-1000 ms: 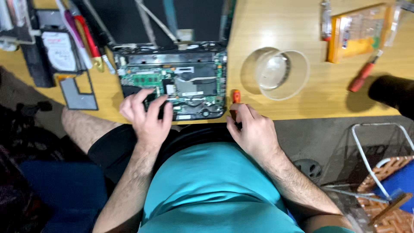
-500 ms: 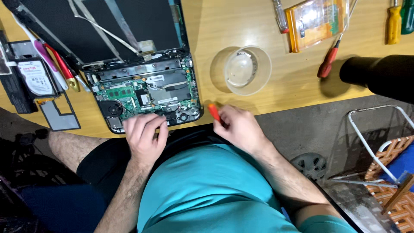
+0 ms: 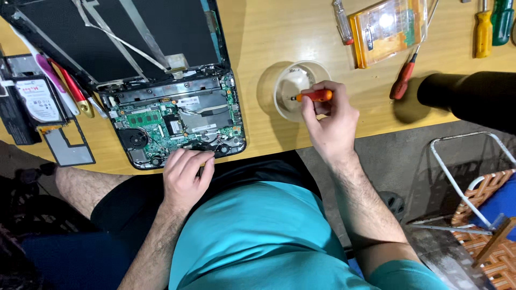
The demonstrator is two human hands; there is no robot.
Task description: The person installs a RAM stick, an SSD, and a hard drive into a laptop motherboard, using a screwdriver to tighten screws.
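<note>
An opened laptop (image 3: 177,121) lies on the wooden table (image 3: 269,43), its green circuit board bared and its dark lid folded back. My left hand (image 3: 185,174) rests with curled fingers on the laptop's near edge. My right hand (image 3: 328,121) grips a small orange-handled screwdriver (image 3: 314,96), whose tip points left over a clear round plastic dish (image 3: 298,88). What lies in the dish I cannot make out.
A hard drive (image 3: 37,99) and dark panels lie left of the laptop, with red and pink tools (image 3: 70,88). An orange parts case (image 3: 387,29), a red screwdriver (image 3: 403,78) and yellow and green screwdrivers (image 3: 492,24) sit at the back right. A black object (image 3: 473,96) overhangs the table edge.
My right hand has carried the orange screwdriver from the laptop's right corner over to the clear dish. The left hand stays at the laptop's near edge.
</note>
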